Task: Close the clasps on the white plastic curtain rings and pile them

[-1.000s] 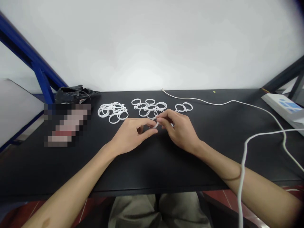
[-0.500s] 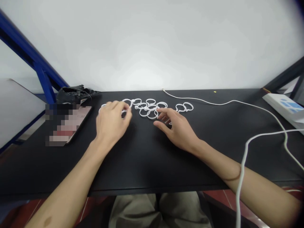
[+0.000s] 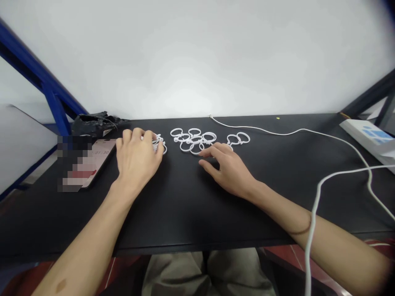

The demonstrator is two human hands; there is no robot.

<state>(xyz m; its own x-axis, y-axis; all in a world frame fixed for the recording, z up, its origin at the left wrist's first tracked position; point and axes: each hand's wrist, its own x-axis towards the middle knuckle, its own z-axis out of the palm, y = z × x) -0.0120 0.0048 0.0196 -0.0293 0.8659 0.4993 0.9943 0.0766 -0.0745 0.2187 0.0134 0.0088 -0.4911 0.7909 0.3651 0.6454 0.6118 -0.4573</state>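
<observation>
Several white rings (image 3: 159,139) lie under the left hand (image 3: 137,158), its fingers bent over them, grip impossible to tell; more rings (image 3: 195,142) lie just beyond the right hand (image 3: 231,170), thumb and forefinger parted.

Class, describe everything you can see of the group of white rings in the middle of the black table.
The group of rings lies on the black table, toward its back edge. The rings are thin, white, roughly round and look like plastic; some show a small knob on the rim. They lie loosely, several overlapping, so an exact count is hard. The right hand is at the group's near right, a fingertip close to one ring; whether they touch is unclear.
</observation>
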